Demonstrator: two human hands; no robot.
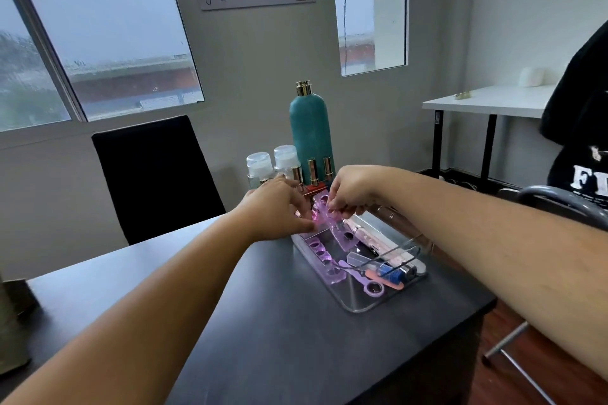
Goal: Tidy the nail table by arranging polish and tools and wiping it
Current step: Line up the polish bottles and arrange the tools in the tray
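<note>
Both hands, left and right, pinch pink toe separator over clear tray. Looks soft, light, bendy; grip ends, no squeeze needed.

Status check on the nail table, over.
Both hands, left and right, pinch pink toe separator over clear plastic tray. Second separator inside. Nothing blocking.

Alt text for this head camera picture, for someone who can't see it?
Two bare hands, left and right, hold a purple toe separator over a clear tray of nail tools on a dark table; bottles stand behind.
</note>
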